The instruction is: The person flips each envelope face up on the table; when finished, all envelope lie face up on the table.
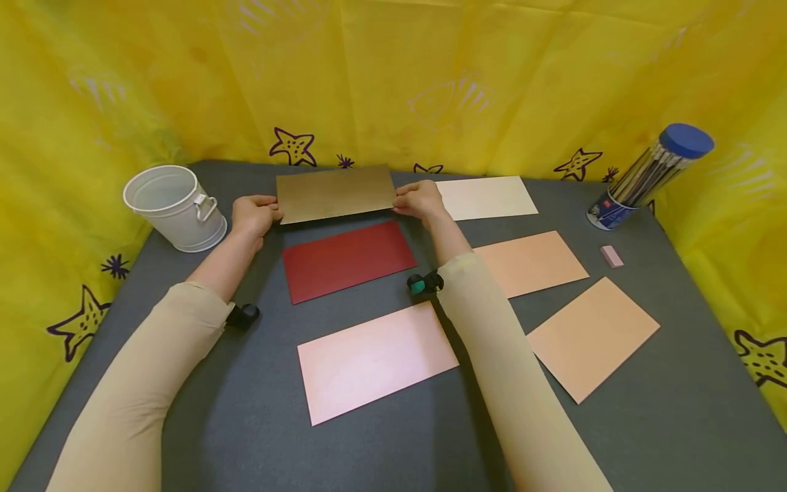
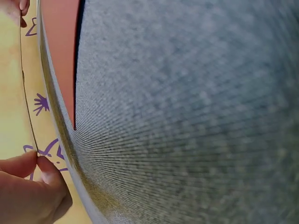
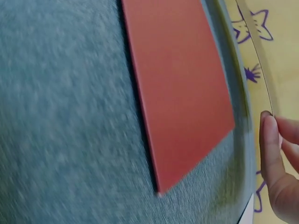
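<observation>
Both hands hold a thin gold-brown sheet of card (image 1: 335, 194) by its short ends, near the back of the table. My left hand (image 1: 253, 217) pinches the left end between thumb and fingers. At the right end, my right hand (image 1: 421, 199) pinches the edge the same way. Seen edge-on in the left wrist view, the sheet (image 2: 28, 102) bows slightly and stands off the grey table top (image 2: 187, 116). A red rectangular card (image 1: 349, 261) lies flat just in front of it, and a pale pink card (image 1: 378, 362) lies nearer.
A cream card (image 1: 487, 198) and two peach cards (image 1: 533, 263) (image 1: 595, 339) lie on the right. A white bucket (image 1: 175, 212) stands at the back left. Far right are a pink eraser (image 1: 611, 256) and a blue-capped tub of pencils (image 1: 639, 174). Yellow cloth (image 1: 381, 82) hangs behind.
</observation>
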A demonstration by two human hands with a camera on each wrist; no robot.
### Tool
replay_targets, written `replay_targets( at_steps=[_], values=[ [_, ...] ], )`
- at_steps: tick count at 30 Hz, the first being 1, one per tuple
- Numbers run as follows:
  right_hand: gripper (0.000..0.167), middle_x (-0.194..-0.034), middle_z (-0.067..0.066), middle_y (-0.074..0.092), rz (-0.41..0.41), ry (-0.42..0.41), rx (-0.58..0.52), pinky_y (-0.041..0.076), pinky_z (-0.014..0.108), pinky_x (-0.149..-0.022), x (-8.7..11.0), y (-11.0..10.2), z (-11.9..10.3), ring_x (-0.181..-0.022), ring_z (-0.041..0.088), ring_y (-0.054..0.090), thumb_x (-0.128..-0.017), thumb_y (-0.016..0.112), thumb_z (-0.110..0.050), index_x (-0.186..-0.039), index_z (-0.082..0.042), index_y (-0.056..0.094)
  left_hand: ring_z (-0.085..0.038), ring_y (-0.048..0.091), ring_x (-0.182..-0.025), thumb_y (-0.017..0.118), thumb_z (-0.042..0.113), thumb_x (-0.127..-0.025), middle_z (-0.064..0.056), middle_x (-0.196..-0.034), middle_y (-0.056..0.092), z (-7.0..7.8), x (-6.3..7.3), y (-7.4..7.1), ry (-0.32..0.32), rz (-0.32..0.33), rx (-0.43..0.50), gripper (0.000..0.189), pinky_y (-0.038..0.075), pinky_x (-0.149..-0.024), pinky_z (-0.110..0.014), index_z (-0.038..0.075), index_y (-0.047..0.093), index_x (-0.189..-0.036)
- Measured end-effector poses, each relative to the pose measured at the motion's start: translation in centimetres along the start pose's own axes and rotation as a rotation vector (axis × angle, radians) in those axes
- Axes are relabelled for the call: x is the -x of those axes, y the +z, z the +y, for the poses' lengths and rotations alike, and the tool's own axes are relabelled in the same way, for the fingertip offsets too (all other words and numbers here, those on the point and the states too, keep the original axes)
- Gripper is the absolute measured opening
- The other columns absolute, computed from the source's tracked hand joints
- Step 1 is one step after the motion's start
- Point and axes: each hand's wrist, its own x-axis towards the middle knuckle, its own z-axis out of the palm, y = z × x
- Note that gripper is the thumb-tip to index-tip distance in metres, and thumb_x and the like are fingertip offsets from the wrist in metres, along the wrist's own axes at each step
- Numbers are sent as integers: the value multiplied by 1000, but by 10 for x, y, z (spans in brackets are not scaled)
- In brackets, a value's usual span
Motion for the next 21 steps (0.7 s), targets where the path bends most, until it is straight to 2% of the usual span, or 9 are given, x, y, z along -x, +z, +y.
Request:
replay_targets(
  at_steps=[4, 8, 10, 12, 15, 17, 21],
  values=[
    [38, -113, 16, 62, 1, 6, -36, 61, 29, -82, 0, -9, -2, -82, 15, 64, -89, 65, 6, -127, 7, 61, -1, 53, -86, 62, 7, -94, 12, -88, 54, 2, -3, 1, 33, -28, 24, 47, 46, -83, -13, -2, 53, -139],
    [28, -95, 6, 61, 0, -6, -57, 61, 24, -71, 1, -17, -4, -74, 13, 63, -90, 67, 0, -118, 4, 63, 2, 54, -71, 63, 9, -94, 12, -84, 54, 6, -4, 4, 58, -39, 138, 40, 50, -74, -11, -3, 57, -132],
    [24, -93, 4, 61, 5, -7, -54, 61, 26, -74, 2, -20, -5, -73, 14, 62, -90, 68, -4, -113, 2, 64, 2, 56, -68, 64, 8, -94, 12, -82, 56, 7, -5, 5, 75, -40, 215, 34, 51, -70, -10, -4, 59, -125],
    [23, -100, 4, 64, 11, -6, -40, 60, 30, -84, 2, -23, -5, -80, 17, 64, -91, 69, -7, -112, 0, 64, 3, 56, -67, 65, 9, -93, 14, -79, 57, 9, -4, 5, 97, -34, 249, 31, 50, -68, -9, -4, 60, -120],
    [27, -119, 8, 65, 12, -2, -26, 56, 36, -98, 2, -26, -5, -97, 24, 64, -92, 68, -11, -117, -2, 64, 4, 55, -67, 67, 14, -93, 19, -76, 57, 9, -5, 4, 128, -14, 221, 30, 48, -68, -9, -1, 62, -117],
    [31, -126, 9, 63, 10, 3, -26, 53, 38, -103, 2, -27, -4, -107, 28, 62, -93, 67, -13, -122, -3, 62, 4, 54, -67, 68, 19, -93, 22, -74, 57, 9, -4, 4, 146, -5, 185, 30, 48, -68, -10, 2, 63, -117],
    [30, -104, 5, 69, -14, 5, -56, 55, 37, -99, -1, -30, -2, -110, 32, 64, -96, 63, -15, -123, -5, 62, 1, 55, -61, 70, 18, -91, 23, -69, 60, 9, -4, 3, 170, -32, 233, 25, 49, -64, -12, 4, 63, -111]
  ],
)
